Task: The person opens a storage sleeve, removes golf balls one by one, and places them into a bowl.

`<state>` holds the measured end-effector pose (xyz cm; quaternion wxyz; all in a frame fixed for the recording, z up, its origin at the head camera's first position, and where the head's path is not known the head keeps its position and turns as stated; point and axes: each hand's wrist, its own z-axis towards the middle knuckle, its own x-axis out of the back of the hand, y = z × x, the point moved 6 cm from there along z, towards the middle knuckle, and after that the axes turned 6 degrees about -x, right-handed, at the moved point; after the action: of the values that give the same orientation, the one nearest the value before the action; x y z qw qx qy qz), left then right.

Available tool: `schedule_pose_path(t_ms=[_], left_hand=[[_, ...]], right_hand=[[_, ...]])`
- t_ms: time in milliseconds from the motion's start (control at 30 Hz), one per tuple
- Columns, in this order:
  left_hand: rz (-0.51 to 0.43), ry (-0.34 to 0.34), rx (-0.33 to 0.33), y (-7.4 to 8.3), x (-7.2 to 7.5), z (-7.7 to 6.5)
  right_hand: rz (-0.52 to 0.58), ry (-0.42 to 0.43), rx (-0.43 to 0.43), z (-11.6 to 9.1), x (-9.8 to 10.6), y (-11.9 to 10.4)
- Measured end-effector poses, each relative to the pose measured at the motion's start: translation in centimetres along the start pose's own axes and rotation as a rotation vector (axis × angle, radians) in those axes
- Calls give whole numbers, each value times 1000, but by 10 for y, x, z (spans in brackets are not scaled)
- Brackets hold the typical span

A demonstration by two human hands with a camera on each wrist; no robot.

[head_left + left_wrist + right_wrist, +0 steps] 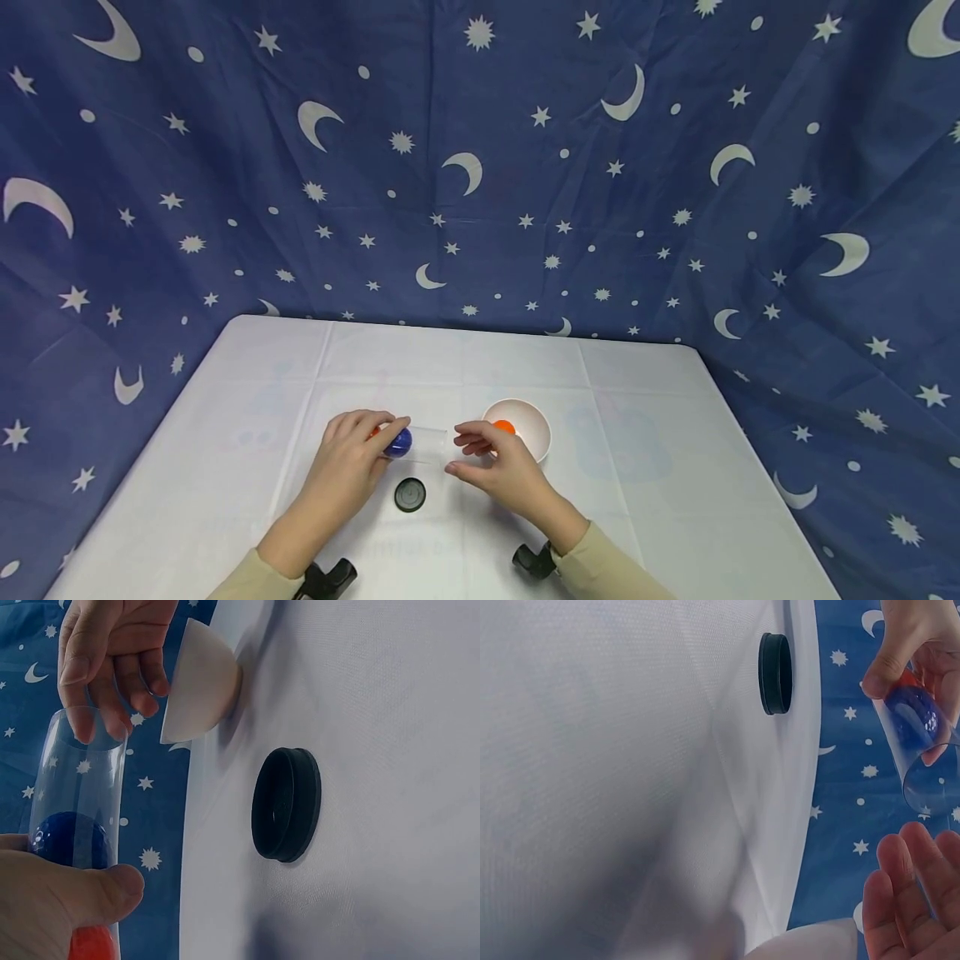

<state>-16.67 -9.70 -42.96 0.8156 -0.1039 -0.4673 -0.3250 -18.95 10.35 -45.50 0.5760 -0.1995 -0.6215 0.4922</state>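
Note:
My left hand (347,457) grips a clear plastic tube (84,776), fingers on one side and thumb on the other. Inside it sit a blue ball (399,443) and a red-orange ball (91,945), partly hidden by the hand. The tube lies tilted above the table, its open mouth toward my right hand (501,467). That hand holds nothing; its fingers are loosely bent close by the tube's mouth. Just behind it is a white bowl (537,427) with an orange ball (504,426) in it, partly covered by the hand in the head view.
A dark round lid (410,495) lies on the white-covered table (660,500) between the forearms, nearer me than the tube. Behind the table's far edge hangs a blue curtain (510,267) with moons and stars. Black camera mounts (534,562) sit at both wrists.

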Motion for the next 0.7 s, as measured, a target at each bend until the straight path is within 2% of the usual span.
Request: schedule_pose_path(t_ms=[700], left_hand=[[6, -1, -28, 5, -3, 0]], right_hand=[[-33, -7, -19, 1, -6, 2]])
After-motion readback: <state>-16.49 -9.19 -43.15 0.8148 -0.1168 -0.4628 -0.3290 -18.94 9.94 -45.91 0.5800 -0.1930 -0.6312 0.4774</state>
